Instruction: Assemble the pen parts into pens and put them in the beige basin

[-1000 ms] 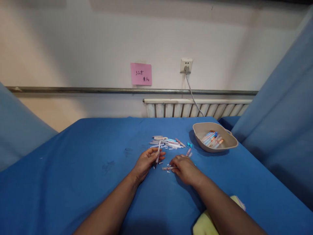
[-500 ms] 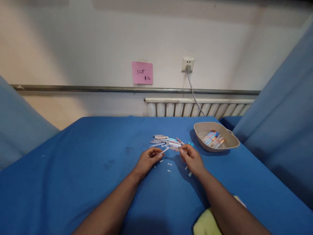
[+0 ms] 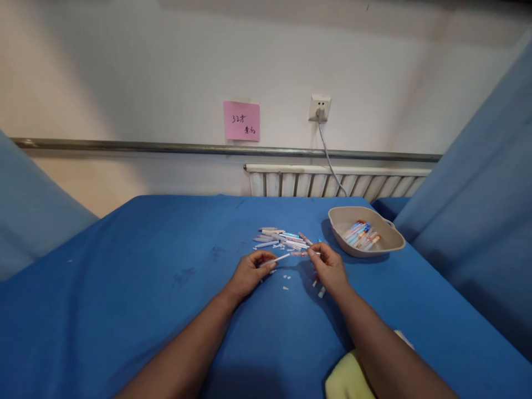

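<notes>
Between thumb and fingers, my left hand (image 3: 251,272) pinches a thin white stick (image 3: 283,257) that looks like a pen refill. Its free end points right, close to a clear pen barrel (image 3: 298,254) with a pinkish print. My right hand (image 3: 330,269) is closed on that barrel. Whether stick and barrel touch, I cannot tell. Just behind both hands lies a pile of pens and pen parts (image 3: 274,238), mostly white and grey. Small white pointed pieces (image 3: 285,288) are scattered on the blue sheet in front. More small parts (image 3: 321,292) lie beside my right hand, partly hidden by it.
At the right, a beige basket (image 3: 393,237) holds several colourful pens (image 3: 362,235). Yellow-green cloth (image 3: 348,379) lies under my right forearm. A blue sheet (image 3: 137,288) covers the table. Behind are a radiator (image 3: 303,183) and a rail; blue curtains (image 3: 469,138) hang at both sides.
The pen barrel in my right hand now shows plainly, pointing left. The white stick has turned flatter, and its end lies nearer the barrel.
</notes>
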